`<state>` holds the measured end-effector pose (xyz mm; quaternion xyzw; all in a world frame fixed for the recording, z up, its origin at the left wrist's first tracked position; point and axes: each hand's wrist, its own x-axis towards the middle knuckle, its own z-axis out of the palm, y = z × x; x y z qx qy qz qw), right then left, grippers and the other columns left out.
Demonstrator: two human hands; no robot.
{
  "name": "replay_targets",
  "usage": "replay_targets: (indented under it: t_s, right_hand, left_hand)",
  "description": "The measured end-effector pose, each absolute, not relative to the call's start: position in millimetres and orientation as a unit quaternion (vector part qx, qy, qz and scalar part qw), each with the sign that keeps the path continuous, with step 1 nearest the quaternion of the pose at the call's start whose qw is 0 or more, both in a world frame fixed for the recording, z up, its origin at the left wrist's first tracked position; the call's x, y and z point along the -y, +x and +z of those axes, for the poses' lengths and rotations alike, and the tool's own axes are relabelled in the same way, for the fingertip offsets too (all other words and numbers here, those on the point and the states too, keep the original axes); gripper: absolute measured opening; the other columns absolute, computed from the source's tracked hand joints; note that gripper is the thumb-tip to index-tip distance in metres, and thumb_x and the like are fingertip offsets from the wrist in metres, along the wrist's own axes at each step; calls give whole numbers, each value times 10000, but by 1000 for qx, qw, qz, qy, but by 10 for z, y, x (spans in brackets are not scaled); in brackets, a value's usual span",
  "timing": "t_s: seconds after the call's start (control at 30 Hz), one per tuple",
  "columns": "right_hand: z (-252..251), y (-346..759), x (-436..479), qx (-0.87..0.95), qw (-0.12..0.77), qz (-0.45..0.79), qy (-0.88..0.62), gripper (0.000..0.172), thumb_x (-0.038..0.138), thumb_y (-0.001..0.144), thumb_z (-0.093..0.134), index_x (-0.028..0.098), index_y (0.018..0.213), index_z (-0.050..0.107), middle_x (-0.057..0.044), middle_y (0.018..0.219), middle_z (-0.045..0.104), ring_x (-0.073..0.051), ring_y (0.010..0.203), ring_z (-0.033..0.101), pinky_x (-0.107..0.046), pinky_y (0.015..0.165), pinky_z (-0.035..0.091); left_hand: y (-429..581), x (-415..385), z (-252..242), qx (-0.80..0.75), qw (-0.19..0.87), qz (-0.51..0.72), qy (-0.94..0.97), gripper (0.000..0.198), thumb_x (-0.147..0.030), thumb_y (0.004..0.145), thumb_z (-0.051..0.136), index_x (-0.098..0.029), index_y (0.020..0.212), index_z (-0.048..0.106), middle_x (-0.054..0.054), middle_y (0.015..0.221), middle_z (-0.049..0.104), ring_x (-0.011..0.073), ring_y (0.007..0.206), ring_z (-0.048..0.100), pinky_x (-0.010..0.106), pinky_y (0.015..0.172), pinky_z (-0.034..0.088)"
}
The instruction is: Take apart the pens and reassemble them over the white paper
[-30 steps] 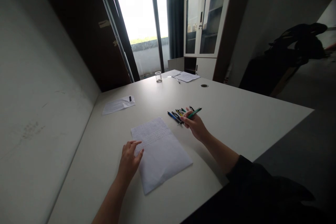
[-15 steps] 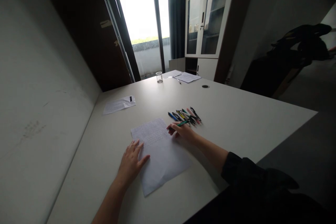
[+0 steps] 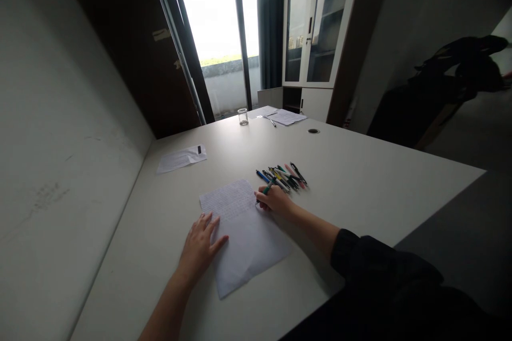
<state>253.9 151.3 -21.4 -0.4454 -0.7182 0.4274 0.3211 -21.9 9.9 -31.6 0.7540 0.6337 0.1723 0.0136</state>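
A white sheet of paper [image 3: 250, 256] lies on the table, its upper part covered with rows of handwriting. My left hand [image 3: 201, 242] rests flat on the sheet's left edge, fingers spread. In my right hand [image 3: 275, 200] a green pen [image 3: 269, 185] is gripped, its tip at the right end of the written lines. The pen stands fairly upright; whether the tip touches the paper is too small to tell. Just beyond that hand a bunch of assorted pens [image 3: 286, 176] lies on the table.
The white table [image 3: 352, 181] meets a wall on the left. A printed sheet with a dark strip [image 3: 182, 160] lies at the left. Farther back are a glass [image 3: 242, 116], a stack of papers [image 3: 288, 117] with a pen [image 3: 273, 123] beside it, and a round cable hole [image 3: 313, 131].
The green pen has swung from a low slant to a steeper angle in my right hand, its tip now down toward the paper. My left hand stays in place.
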Motion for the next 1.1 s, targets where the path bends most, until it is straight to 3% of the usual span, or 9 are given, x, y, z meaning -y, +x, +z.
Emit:
replay_targets:
  t_s: [0.8,1.1]
  right_hand:
    - [-183,2539,-1511,698,332,435,-462,264,323,847,511,173,635,560,-7,513,611,-101,405,531,-188,395,361]
    - [-164,2541,-1507,734,312,380,-469,285,298,851,502,175,599,556,-6,495,607,-90,376,496,-202,404,332]
  left_hand:
    - [-236,-107,-337,-630,13,174,756,519,-523,907,537,-227,1333,538,117,1448,466,316,1368,369,530,1110,322]
    - [-237,-111,-353,-627,11,188,756,506,-522,899,553,-239,1318,554,117,1434,482,315,1357,388,543,1109,320]
